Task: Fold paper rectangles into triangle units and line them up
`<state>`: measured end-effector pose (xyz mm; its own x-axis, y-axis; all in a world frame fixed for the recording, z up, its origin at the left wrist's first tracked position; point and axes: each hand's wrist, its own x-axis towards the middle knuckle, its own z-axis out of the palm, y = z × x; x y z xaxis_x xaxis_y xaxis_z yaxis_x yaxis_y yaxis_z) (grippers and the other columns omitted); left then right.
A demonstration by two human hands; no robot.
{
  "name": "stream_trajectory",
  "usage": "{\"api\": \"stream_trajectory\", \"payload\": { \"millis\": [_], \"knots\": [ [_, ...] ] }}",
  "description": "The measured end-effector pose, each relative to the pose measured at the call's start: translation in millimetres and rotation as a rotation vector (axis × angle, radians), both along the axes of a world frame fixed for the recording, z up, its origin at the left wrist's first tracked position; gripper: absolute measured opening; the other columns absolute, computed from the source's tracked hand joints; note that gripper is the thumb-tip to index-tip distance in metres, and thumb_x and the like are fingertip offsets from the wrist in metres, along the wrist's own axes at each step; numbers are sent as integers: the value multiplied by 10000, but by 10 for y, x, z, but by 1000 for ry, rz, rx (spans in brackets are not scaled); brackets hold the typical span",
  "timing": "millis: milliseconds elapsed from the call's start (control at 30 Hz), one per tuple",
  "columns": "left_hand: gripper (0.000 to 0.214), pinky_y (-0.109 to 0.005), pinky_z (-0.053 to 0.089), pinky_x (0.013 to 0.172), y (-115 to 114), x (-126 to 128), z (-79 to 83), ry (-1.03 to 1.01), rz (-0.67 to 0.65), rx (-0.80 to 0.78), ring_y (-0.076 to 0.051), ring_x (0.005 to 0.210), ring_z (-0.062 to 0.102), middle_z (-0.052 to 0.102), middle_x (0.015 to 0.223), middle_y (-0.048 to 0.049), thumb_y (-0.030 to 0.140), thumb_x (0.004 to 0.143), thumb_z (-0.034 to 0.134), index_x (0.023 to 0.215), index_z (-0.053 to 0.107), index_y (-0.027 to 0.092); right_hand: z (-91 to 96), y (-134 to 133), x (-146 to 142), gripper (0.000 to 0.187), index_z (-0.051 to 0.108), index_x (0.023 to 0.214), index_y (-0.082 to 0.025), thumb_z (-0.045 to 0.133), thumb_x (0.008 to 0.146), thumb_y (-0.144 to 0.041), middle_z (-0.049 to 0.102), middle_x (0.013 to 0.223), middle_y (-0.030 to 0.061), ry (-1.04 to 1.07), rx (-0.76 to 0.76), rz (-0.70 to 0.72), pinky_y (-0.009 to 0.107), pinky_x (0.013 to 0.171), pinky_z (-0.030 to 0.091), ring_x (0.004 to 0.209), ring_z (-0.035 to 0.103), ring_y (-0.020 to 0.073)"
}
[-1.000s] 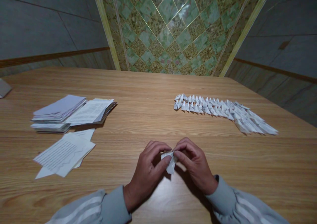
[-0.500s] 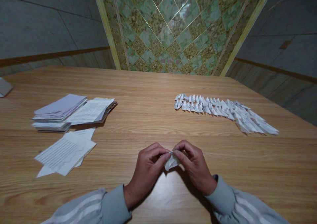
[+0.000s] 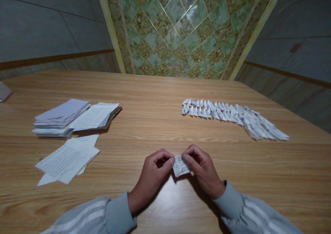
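Between my two hands is a small folded piece of paper point(image 3: 180, 167) with print on it, held just above the table at the front middle. My left hand point(image 3: 156, 173) pinches its upper left corner between thumb and forefinger. At the upper right, my right hand point(image 3: 201, 168) grips it the same way, hiding part of that side. Fold lines cross the paper's face, and its lower edge hangs free.
Folded paper pieces point(image 3: 222, 113) stand in tight rows at the right back of the wooden table point(image 3: 144, 116). On the left lie stacked papers point(image 3: 62, 110), a pile of lined sheets point(image 3: 95, 116) and loose sheets point(image 3: 69, 159). A pale object point(image 3: 3, 91) sits at the far left edge.
The paper now shows more of its printed face, its top edge spread wider between my fingers. My hands have parted slightly at the fingertips.
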<state>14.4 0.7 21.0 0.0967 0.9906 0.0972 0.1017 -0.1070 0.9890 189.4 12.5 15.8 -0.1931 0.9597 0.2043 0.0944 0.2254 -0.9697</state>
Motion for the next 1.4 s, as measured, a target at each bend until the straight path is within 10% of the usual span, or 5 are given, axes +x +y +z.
{"api": "stream_trajectory", "payload": {
  "millis": [933,1100,1200,1400],
  "knots": [
    [239,-232,433,620,17,55,-89,-279,-128,-185,-126,666,553,611,718,0,320,732,778,733,607,154,-36,33,11,266,554,736,-195,628,883,-404,528,658,-32,40,-29,-15,242,567,395,610,482,127],
    [278,-226,426,564,7,48,-103,-369,-124,-299,-103,582,542,597,688,15,353,722,798,750,609,151,50,-15,39,194,600,1092,-222,569,904,-262,615,1027,62,-162,288,-94,355,820,455,938,565,214],
    [314,-232,453,585,13,48,-131,-448,-92,-314,-106,603,563,600,709,15,354,689,828,757,599,151,124,-42,42,145,654,991,-231,587,868,-192,577,1148,95,-330,502,-44,426,916,420,1102,512,268],
    [266,-225,444,598,15,50,-103,-391,-88,-259,-109,627,556,616,700,4,339,713,807,760,643,136,125,-5,35,28,662,885,-227,679,867,-213,592,1150,94,-429,459,18,414,918,423,1119,505,267]
  ]
}}
